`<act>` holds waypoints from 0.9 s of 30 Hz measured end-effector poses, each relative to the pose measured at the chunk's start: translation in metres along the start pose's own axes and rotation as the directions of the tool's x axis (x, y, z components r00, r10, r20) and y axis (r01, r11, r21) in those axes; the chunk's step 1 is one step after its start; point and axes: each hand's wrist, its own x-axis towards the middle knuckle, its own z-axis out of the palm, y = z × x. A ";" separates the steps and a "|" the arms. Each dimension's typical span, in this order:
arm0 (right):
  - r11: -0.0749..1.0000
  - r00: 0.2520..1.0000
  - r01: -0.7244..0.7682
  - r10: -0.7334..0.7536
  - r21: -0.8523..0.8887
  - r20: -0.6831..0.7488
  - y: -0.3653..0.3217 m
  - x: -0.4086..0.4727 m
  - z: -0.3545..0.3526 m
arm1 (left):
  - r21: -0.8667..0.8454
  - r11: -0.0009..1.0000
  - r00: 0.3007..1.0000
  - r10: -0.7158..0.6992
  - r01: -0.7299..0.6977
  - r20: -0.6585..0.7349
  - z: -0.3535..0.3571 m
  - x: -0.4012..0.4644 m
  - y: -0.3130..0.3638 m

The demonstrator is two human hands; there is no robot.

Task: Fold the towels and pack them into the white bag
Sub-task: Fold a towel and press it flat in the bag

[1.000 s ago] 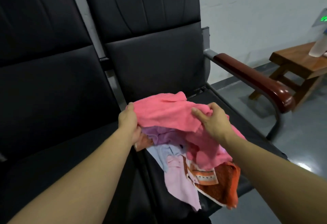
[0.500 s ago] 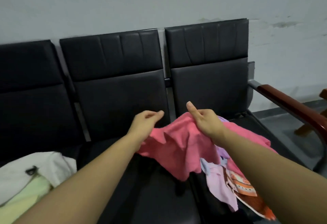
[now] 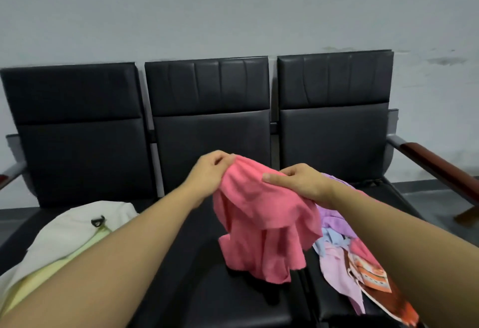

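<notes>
A pink towel [image 3: 261,221] hangs crumpled above the middle seat of a black bench. My left hand [image 3: 210,169] pinches its top edge on the left, and my right hand [image 3: 298,181] grips the top edge on the right. A pile of other towels [image 3: 342,252], purple, light blue, pale pink and orange patterned, lies on the right seat, partly hidden by my right forearm. The white bag [image 3: 75,226] lies on the left seat with a yellow-green lining and a black zip pull showing.
The black three-seat bench [image 3: 210,130] stands against a grey wall. A wooden armrest [image 3: 440,169] borders the right end. Grey floor shows at the far right.
Both hands have lifted the pink towel off the pile and carried it left over the middle seat. The view has pulled back, and the white bag has come into sight.
</notes>
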 end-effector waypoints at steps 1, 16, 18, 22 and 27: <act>1.000 1.000 -0.006 0.006 0.013 0.001 0.000 -0.001 -0.002 | 0.038 0.999 1.000 0.007 -0.006 -0.031 -0.010 0.001 0.003; 0.773 0.983 -0.167 0.179 0.612 0.042 -0.026 0.013 0.028 | -0.123 0.987 0.962 0.128 -0.101 0.243 0.024 -0.043 0.015; 0.723 0.978 -0.197 0.195 0.662 0.078 -0.025 0.014 0.024 | -0.085 0.986 0.959 0.160 -0.144 0.233 0.026 -0.045 0.012; 0.749 0.980 -0.201 0.155 0.631 0.127 -0.021 0.014 0.021 | 0.022 0.971 0.964 0.233 -0.238 0.128 0.029 -0.046 0.012; 0.812 0.967 -0.225 0.116 0.539 0.229 -0.015 0.013 0.024 | 0.098 0.972 0.971 0.202 -0.215 0.130 0.023 -0.035 0.018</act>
